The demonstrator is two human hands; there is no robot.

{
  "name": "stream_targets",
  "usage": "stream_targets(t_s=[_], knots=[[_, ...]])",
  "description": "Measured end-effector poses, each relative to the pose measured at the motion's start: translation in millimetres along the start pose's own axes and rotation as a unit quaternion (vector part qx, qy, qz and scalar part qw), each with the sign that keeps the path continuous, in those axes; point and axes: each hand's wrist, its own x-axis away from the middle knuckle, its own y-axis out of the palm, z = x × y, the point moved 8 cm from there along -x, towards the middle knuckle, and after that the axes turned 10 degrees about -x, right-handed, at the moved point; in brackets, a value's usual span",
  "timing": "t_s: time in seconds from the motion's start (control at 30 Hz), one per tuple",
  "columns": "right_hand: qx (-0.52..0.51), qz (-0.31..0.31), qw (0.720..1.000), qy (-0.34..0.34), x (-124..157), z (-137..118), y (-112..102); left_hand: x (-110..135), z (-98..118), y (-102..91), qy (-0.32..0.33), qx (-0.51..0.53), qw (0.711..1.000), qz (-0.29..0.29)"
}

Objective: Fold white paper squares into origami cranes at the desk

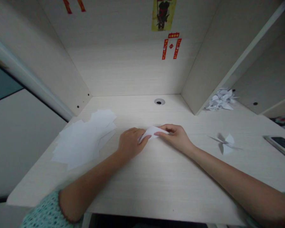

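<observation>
Between my two hands, at the middle of the desk, is a small folded piece of white paper (153, 130). My left hand (132, 142) grips its left end, thumb on the near side and the fingers curled behind. At the right end my right hand (175, 135) pinches the paper between thumb and fingers. The paper's middle bends upward, and its underside is hidden. To the left lies a spread pile of white paper sheets (83, 139). A folded white paper piece with several pointed arms (225, 144) rests to the right of my right forearm.
A heap of folded white paper pieces (222, 99) sits behind the upright divider (204, 72) at the back right. A phone-like device (281, 144) lies at the right edge. A round cable hole (159, 101) is set near the back panel, which carries red stickers (165, 49).
</observation>
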Motion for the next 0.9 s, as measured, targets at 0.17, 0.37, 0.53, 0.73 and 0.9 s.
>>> stream_targets(t_s=[0.17, 0.37, 0.53, 0.73, 0.9], knots=[[-0.075, 0.015, 0.996, 0.05, 2, 9, 2, -3, -16, -19.6, -0.097, 0.164, 0.978, 0.084], [-0.236, 0.079, 0.964, 0.097, 18, 4, 15, 3, -12, 26.2, -0.197, 0.437, 0.874, -0.076], [-0.256, 0.052, 0.961, 0.093, 25, 5, 29, 9, -13, 30.3, -0.245, 0.473, 0.843, -0.072], [-0.252, 0.042, 0.962, 0.092, 23, 13, 31, 7, -10, 27.8, -0.223, 0.48, 0.844, -0.085], [-0.241, 0.019, 0.966, 0.094, 24, 12, 37, 8, -11, 26.9, -0.228, 0.462, 0.854, -0.075]])
